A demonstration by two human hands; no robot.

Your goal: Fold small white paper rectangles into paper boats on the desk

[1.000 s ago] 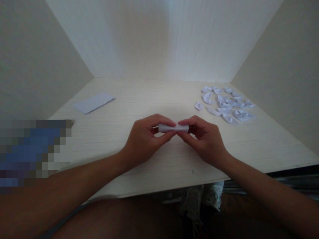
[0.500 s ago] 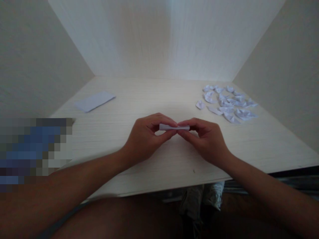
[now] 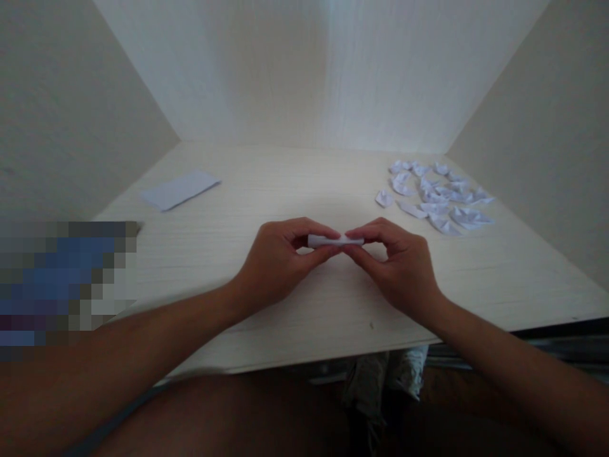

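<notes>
A small folded strip of white paper (image 3: 333, 240) is held just above the pale wooden table (image 3: 295, 190), near its front middle. My left hand (image 3: 280, 260) pinches the strip's left half between thumb and fingers. My right hand (image 3: 394, 263) pinches its right end the same way. The fingertips of both hands meet at the strip's middle. Most of the paper is hidden by my fingers.
A pile of several small folded white paper pieces (image 3: 435, 195) lies at the back right. A flat white paper sheet (image 3: 179, 189) lies at the back left. Pale panels (image 3: 304, 70) wall the table on three sides. A blurred-out dark object (image 3: 66, 285) sits at the left edge.
The strip looks flatter and narrower between my fingers than a second ago. Both hands stay in the same place.
</notes>
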